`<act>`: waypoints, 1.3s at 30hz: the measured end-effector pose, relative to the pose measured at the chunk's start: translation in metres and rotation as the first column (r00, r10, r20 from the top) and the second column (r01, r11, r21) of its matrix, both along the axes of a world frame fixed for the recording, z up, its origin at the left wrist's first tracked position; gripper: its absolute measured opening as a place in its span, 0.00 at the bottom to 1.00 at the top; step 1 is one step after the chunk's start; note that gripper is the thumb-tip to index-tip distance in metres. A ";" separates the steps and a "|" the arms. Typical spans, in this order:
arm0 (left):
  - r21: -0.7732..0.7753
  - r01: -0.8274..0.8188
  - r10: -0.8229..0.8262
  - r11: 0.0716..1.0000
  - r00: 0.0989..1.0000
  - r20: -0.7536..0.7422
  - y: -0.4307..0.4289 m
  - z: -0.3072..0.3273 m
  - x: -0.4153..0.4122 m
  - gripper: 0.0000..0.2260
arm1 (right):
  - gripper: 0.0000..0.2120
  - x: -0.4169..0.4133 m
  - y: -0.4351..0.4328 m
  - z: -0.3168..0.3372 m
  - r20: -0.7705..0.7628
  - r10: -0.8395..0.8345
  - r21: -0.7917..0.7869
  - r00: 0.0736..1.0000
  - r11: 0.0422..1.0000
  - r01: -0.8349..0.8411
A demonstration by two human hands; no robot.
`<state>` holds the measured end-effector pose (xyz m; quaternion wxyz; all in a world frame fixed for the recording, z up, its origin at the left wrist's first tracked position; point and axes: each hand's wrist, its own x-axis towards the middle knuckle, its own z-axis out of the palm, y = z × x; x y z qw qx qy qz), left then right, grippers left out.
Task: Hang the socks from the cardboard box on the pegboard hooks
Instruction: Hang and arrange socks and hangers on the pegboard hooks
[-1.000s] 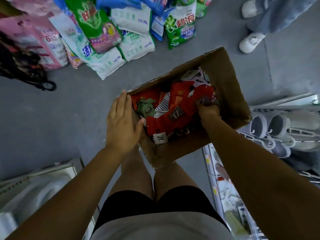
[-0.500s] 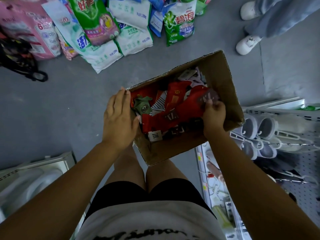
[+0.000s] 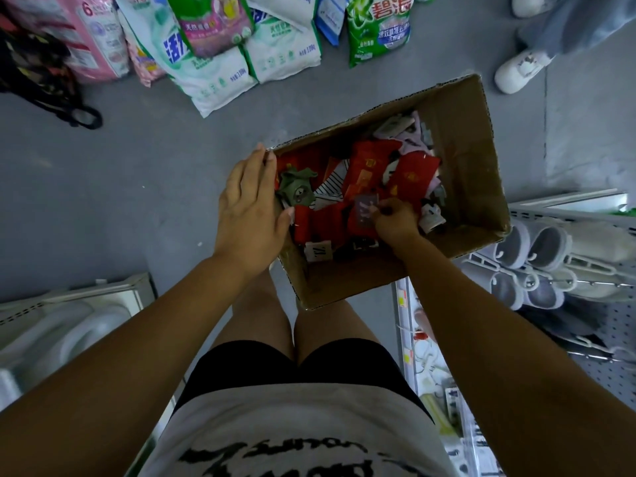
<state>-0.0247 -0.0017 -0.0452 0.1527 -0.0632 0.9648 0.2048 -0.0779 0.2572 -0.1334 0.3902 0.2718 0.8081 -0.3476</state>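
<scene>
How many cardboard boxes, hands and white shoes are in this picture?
Cardboard box: 1
Hands: 2, the left hand resting on the box's edge and the right hand pinching a red sock pack
White shoes: 2
Total: 5

Both our arms reach forward and down, bare to above the elbow, the forearms coming in from the lower corners and drawing closer toward the wrists. Our left hand (image 3: 253,215) lies palm down, fingers straight and close together, pointing away from us, the thumb spread out to the right; it rests flat on the left wall of the cardboard box (image 3: 464,149). Our left wrist is straight. Our right hand (image 3: 395,220) is lower and further right, knuckles up, fingers curled in tight, pinching the dark card of a red sock pack (image 3: 358,224). Our right wrist bends slightly inward.
</scene>
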 end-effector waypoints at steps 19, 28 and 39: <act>0.134 -0.078 0.072 0.988 0.996 0.051 0.002 0.015 -0.004 0.33 | 0.02 0.004 -0.007 0.053 -0.082 -0.092 -0.208 0.992 0.975 0.073; 0.696 -0.098 -0.210 0.711 0.915 0.344 0.030 0.077 -0.046 0.23 | 0.07 0.038 0.019 0.172 -0.145 -0.207 -0.453 0.967 0.883 0.121; 0.675 0.307 -0.649 0.671 0.684 0.334 0.022 0.147 -0.077 0.12 | 0.13 0.113 -0.025 0.233 -0.141 -0.629 -0.674 0.765 0.627 0.391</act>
